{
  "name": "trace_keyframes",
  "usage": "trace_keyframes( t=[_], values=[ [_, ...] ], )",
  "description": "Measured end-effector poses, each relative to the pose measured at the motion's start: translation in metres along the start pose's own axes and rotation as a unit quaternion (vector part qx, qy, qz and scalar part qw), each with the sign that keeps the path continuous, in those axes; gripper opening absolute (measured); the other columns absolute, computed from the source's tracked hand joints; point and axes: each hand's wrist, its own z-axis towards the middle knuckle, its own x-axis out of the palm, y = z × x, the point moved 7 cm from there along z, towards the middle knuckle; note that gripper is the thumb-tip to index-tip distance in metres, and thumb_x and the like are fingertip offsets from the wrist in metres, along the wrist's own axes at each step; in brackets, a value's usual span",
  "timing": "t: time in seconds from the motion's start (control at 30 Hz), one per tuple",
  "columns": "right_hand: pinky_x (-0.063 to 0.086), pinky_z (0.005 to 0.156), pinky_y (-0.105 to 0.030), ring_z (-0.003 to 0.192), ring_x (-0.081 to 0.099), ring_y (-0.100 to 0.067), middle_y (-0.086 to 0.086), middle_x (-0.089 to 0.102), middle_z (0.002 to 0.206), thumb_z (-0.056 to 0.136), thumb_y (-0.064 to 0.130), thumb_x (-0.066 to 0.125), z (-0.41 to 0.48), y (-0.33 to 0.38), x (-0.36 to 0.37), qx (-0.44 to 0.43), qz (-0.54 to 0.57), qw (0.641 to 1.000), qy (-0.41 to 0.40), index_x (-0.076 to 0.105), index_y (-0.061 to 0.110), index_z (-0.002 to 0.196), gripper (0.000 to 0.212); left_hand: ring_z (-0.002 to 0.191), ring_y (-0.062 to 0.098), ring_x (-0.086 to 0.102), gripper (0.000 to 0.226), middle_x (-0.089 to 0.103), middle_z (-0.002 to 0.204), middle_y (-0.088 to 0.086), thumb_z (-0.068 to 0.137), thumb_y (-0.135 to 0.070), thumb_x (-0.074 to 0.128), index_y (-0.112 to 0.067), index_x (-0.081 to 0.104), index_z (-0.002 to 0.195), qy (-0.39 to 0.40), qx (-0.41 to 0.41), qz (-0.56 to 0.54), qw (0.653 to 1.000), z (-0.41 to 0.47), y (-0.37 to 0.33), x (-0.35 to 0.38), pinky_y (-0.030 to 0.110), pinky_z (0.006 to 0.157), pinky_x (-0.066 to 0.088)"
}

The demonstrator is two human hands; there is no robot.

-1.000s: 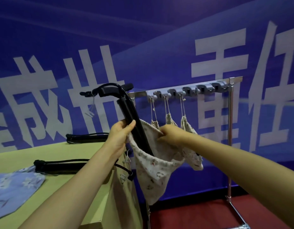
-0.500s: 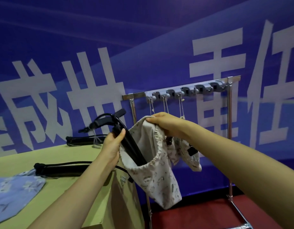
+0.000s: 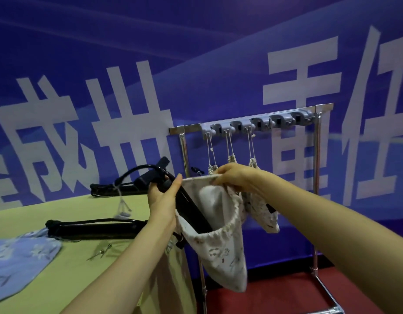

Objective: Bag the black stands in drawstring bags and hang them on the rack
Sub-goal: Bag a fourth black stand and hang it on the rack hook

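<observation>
Head view. The left hand point(image 3: 162, 200) had its grip curled round the upper shaft of a black stand point(image 3: 191, 211). The stand was tilted, lower end inside the mouth of the white drawstring bag point(image 3: 221, 252). The right hand point(image 3: 232, 177) had its grip pinched on the bag's far rim, mouth held wide. The bag hung off the worktop's point(image 3: 60, 211) right edge, near the rack point(image 3: 317, 155). Patterned bags point(image 3: 267, 218) hung by cords from the rack. Two more stands point(image 3: 94, 227) and a blue bag point(image 3: 19, 257) lay on the worktop.
</observation>
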Motion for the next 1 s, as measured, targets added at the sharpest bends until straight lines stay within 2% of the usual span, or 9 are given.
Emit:
trace_keyframes(
  t=[0.1,0.23,0.33,0.4,0.53,0.67,0.83,0.9,1.0],
  values=[
    [0.043,0.049,-0.019,0.058,0.049,-0.010,-0.003,0.057,0.073,0.086,0.005,0.062,-0.002,-0.016,-0.004,0.013,-0.136,0.991,-0.009,0.069,0.012,0.093,0.012,0.119,0.023,0.053,0.051,0.057,0.127,0.004,0.080,-0.032,0.072,-0.015,0.054,0.124,-0.048,0.027,0.072,0.996,0.000,-0.010,-0.004,0.037,0.104,0.041],
    [0.051,0.061,-0.027,0.064,0.053,-0.015,-0.009,0.060,0.081,0.087,0.008,0.062,-0.001,-0.039,-0.013,0.048,-0.187,0.980,-0.038,0.068,0.000,0.099,0.016,0.117,0.022,0.053,0.045,0.060,0.123,0.004,0.082,-0.028,0.070,-0.012,0.055,0.121,-0.058,0.067,0.118,0.989,-0.007,-0.019,0.001,0.025,0.089,0.036],
    [0.051,0.056,-0.025,0.060,0.054,-0.014,-0.007,0.059,0.071,0.085,0.013,0.069,-0.004,-0.047,-0.024,0.054,-0.179,0.979,-0.078,0.069,0.000,0.090,0.013,0.117,0.025,0.054,0.043,0.060,0.123,0.007,0.082,-0.027,0.070,-0.011,0.056,0.119,-0.075,0.060,0.122,0.988,-0.006,-0.017,-0.003,0.030,0.094,0.039],
    [0.047,0.051,-0.020,0.059,0.055,-0.011,-0.007,0.062,0.076,0.085,0.012,0.069,-0.006,-0.048,-0.029,0.047,-0.183,0.978,-0.088,0.071,0.000,0.093,0.015,0.119,0.025,0.053,0.043,0.059,0.125,0.006,0.082,-0.027,0.070,-0.013,0.055,0.119,-0.084,0.046,0.114,0.989,-0.005,-0.013,-0.005,0.032,0.098,0.039],
    [0.056,0.073,-0.027,0.072,0.060,-0.015,-0.003,0.062,0.075,0.085,0.009,0.067,-0.006,-0.047,-0.034,0.026,-0.162,0.980,-0.110,0.072,0.000,0.098,0.016,0.122,0.024,0.051,0.046,0.057,0.130,0.005,0.082,-0.024,0.070,-0.016,0.052,0.125,-0.093,0.038,0.098,0.990,-0.008,-0.010,-0.006,0.032,0.101,0.037],
    [0.049,0.054,-0.018,0.060,0.055,-0.009,-0.002,0.059,0.068,0.088,0.012,0.065,-0.011,-0.054,-0.039,0.026,-0.099,0.988,-0.120,0.069,0.003,0.089,0.010,0.124,0.023,0.050,0.050,0.054,0.133,0.004,0.082,-0.025,0.070,-0.016,0.051,0.127,-0.093,0.014,0.070,0.993,-0.009,-0.005,-0.006,0.032,0.102,0.036],
    [0.059,0.078,-0.034,0.075,0.059,-0.017,-0.004,0.061,0.077,0.088,0.019,0.066,-0.011,-0.058,-0.027,0.046,-0.019,0.994,-0.100,0.066,0.008,0.084,0.011,0.121,0.023,0.051,0.047,0.055,0.130,0.005,0.085,-0.024,0.066,-0.015,0.050,0.129,-0.082,0.020,0.056,0.995,-0.011,-0.009,0.005,0.030,0.099,0.037],
    [0.056,0.064,-0.028,0.066,0.056,-0.015,-0.002,0.057,0.069,0.086,0.024,0.069,-0.013,-0.054,-0.014,0.050,-0.074,0.994,-0.065,0.062,0.009,0.080,0.018,0.121,0.023,0.051,0.045,0.055,0.130,0.005,0.088,-0.023,0.063,-0.015,0.048,0.129,-0.076,0.018,0.055,0.995,-0.011,-0.009,0.010,0.027,0.095,0.036],
    [0.046,0.049,-0.022,0.055,0.052,-0.014,-0.003,0.053,0.063,0.084,0.013,0.069,-0.014,-0.053,-0.002,0.058,-0.225,0.972,-0.040,0.054,0.008,0.070,0.021,0.121,0.024,0.051,0.043,0.054,0.130,0.005,0.089,-0.023,0.062,-0.014,0.048,0.129,-0.075,0.013,0.057,0.995,-0.007,-0.008,0.012,0.027,0.095,0.036]
  ],
)
